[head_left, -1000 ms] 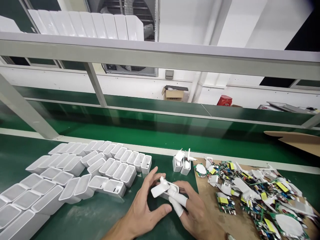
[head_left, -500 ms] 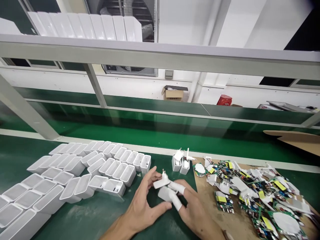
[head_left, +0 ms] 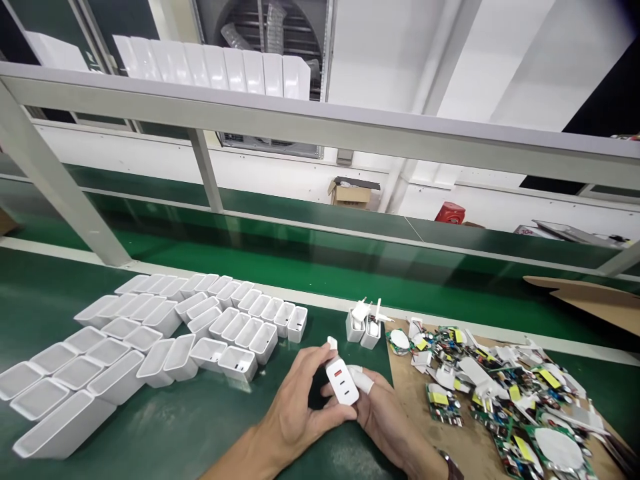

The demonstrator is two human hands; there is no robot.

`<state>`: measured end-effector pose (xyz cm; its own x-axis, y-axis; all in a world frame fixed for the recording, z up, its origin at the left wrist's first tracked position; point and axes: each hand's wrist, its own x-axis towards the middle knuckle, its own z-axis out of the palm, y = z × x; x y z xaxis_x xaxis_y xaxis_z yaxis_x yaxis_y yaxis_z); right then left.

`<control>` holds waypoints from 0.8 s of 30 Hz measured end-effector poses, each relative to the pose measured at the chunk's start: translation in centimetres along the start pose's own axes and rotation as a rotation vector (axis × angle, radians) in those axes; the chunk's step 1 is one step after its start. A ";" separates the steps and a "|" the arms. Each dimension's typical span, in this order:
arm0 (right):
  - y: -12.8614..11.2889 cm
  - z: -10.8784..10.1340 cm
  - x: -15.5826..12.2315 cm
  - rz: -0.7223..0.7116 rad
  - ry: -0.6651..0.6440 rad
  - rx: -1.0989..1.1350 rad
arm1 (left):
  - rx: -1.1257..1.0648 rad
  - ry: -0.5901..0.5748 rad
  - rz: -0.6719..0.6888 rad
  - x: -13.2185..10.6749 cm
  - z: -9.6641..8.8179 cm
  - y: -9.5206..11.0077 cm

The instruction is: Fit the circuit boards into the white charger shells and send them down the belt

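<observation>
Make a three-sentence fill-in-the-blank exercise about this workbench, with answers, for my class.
1. Between the left hand and right hand, the small white plastic charger has a topmost port coloured ____.
2. Rows of open white plastic cases stand toward the picture's ____ side.
3. Green circuit boards bear stickers coloured ____.
Missing words: red; left; yellow
</observation>
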<state>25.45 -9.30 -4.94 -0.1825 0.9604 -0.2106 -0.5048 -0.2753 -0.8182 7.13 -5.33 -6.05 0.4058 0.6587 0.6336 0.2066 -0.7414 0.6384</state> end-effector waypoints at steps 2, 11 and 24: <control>0.3 -0.3 0.2 -0.021 0.088 -0.060 | 0.005 -0.024 -0.024 0.0 -0.2 0.2; 0.6 -0.5 0.7 -0.175 0.201 -0.085 | 0.099 -0.066 -0.091 -0.5 0.5 -0.3; -0.2 0.8 -0.4 -0.007 0.082 0.154 | 0.088 0.035 0.087 0.0 0.7 0.2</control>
<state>24.95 -9.63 -4.24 -0.1124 0.9610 -0.2527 -0.6306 -0.2655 -0.7293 7.83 -5.59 -6.21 0.3943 0.5947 0.7007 0.2505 -0.8031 0.5407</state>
